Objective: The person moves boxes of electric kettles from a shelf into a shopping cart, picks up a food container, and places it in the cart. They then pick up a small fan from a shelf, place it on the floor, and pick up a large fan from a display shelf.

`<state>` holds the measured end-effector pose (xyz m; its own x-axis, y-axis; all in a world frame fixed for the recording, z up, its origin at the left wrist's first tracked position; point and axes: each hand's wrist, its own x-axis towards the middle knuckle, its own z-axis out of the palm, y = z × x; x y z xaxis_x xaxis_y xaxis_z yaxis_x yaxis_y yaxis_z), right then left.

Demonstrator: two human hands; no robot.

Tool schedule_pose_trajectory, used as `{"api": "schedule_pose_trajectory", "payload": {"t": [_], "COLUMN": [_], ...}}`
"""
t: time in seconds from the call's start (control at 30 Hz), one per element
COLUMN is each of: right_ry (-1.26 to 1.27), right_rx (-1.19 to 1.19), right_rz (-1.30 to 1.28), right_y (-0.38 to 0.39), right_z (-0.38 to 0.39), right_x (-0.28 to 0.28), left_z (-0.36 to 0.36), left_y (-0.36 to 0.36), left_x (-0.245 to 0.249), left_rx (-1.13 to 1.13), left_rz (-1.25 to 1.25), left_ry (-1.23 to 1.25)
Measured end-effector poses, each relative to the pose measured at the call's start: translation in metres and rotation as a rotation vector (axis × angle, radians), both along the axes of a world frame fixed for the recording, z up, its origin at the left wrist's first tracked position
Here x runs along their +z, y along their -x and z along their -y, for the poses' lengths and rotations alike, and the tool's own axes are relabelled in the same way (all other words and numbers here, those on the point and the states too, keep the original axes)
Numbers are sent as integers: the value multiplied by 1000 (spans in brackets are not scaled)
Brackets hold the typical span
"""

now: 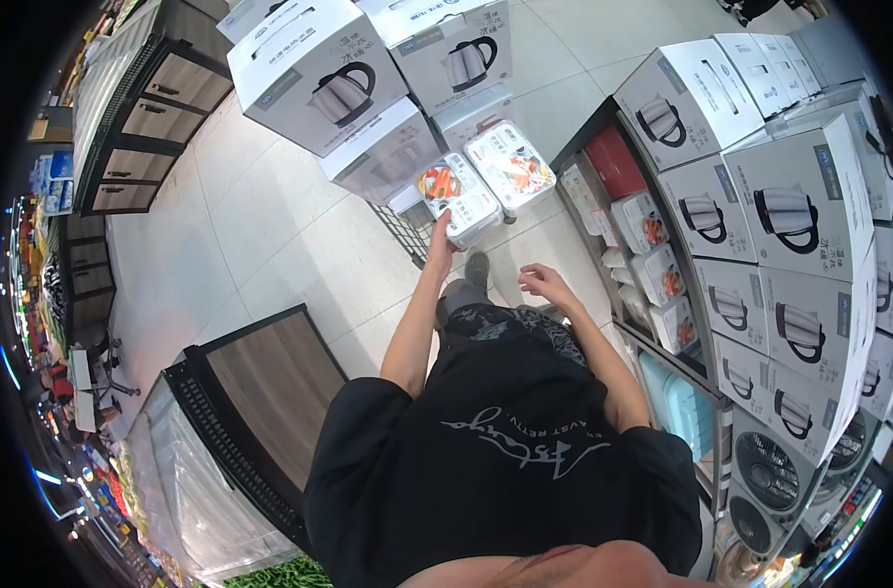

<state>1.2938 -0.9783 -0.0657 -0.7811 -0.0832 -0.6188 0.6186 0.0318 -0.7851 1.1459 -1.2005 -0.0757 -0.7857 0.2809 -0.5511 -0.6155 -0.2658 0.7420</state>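
My left hand (441,245) is against the near side of a white plastic-wrapped food container pack (456,201) with a food picture on its top, its fingers wrapped at the edge. A second, similar pack (510,167) sits beside it to the right, touching or nearly so. Both are at the near end of a cart (399,231) loaded with kettle boxes (314,83). My right hand (546,284) hangs apart from everything, its fingers loosely spread, with nothing in it, between the cart and the shelf on the right.
Stacked kettle boxes (804,220) stand on the right above and beside a shelf holding more container packs (652,274) and a red box (615,162). Boxed fans (765,470) are lower right. A wood-panelled stand (270,392) is lower left; wooden drawer cabinets (162,108) stand upper left.
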Motion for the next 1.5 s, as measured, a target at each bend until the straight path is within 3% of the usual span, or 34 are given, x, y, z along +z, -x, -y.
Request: {"api": "schedule_pose_trajectory", "payload": {"t": [0.77, 1.2, 1.5], "right_ry": [-89, -91, -107], "right_rx": [-1, -40, -61], "right_rz": [-17, -40, -30], "right_y": [-12, -20, -30], "right_z": [-2, 0, -4], "right_x": [-7, -7, -9], "left_z": [19, 18, 26], "left_y": [10, 14, 2], "left_x": [-4, -8, 13], "left_rx": [-68, 6, 78], "left_rz": [116, 198, 45], "left_ry": [-62, -34, -319]}}
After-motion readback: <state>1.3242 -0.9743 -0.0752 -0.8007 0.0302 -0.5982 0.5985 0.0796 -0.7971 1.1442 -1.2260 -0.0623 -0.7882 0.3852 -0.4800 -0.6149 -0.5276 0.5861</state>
